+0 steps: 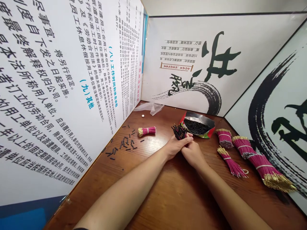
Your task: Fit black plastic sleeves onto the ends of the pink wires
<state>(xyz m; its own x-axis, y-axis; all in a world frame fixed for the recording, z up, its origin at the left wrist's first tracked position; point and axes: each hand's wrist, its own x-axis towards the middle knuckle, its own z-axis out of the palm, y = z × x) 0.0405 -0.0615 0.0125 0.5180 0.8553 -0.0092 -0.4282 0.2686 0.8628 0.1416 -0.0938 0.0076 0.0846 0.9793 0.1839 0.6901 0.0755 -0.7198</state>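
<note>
My left hand is closed round a small bundle of pink wires with black sleeves on their ends, held upright over the wooden table. My right hand presses against the left from the right, fingers curled at the base of the same bundle. Just behind the hands lies an open red-and-green packet full of black sleeves. A short tied pink wire bundle with gold tips lies to the left of the hands.
Loose black sleeves are scattered at the left by the printed wall panel. Three larger tied pink wire bundles lie at the right. A clear plastic bag and a small white bead sit in the far corner. Printed panels enclose the table on three sides.
</note>
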